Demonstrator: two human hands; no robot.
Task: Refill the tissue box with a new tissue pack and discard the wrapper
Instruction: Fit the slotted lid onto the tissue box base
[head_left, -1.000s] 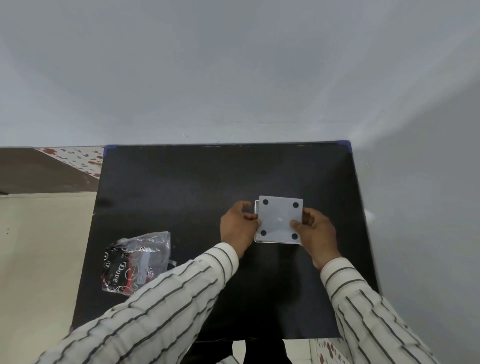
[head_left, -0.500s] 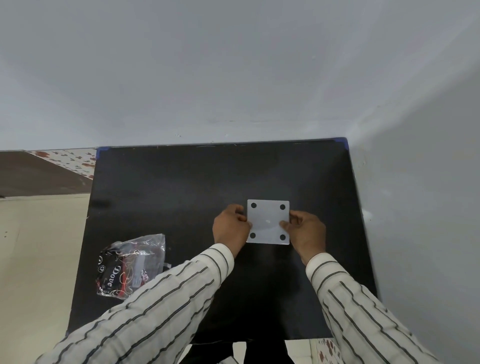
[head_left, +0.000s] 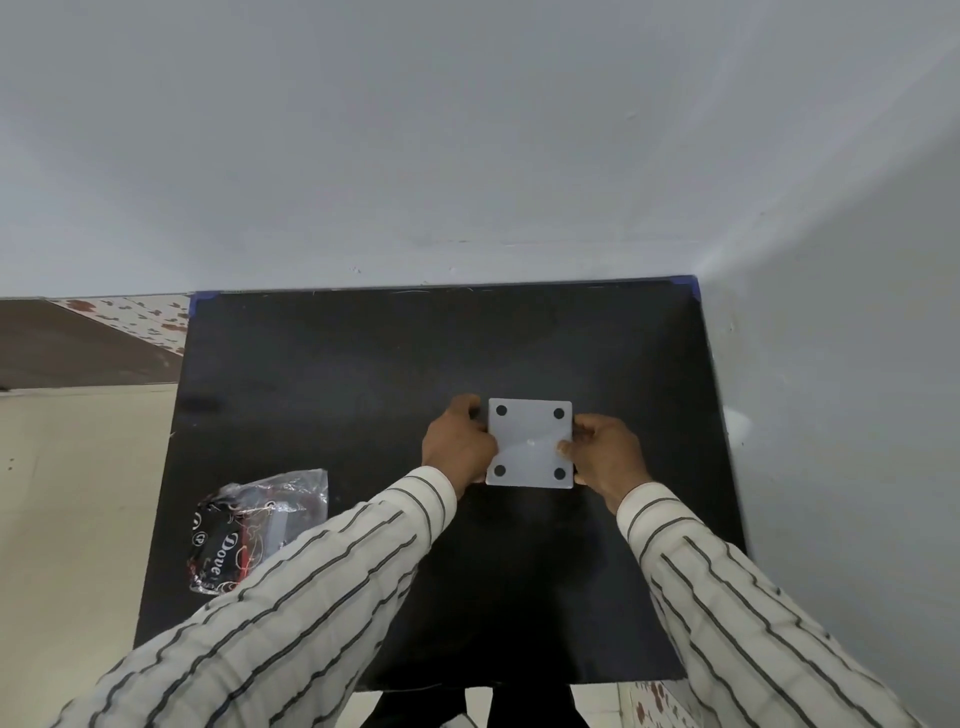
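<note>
A white square tissue box (head_left: 530, 441) sits upside down on the black table (head_left: 363, 374), right of centre; its flat bottom panel with four black round feet faces up. My left hand (head_left: 457, 447) grips its left side and my right hand (head_left: 605, 454) grips its right side, thumbs on the panel. The inside of the box is hidden. A crumpled clear plastic wrapper (head_left: 254, 525) with black and red "Dove" print lies at the table's left front, apart from both hands.
The table stands in a corner: a pale wall runs along its far edge and another along its right edge. Cream floor lies to the left. My striped sleeves cross the table's front half.
The box panel, slightly askew a second ago, now sits square between my hands. My view has shifted a little; the wrapper has not moved.
</note>
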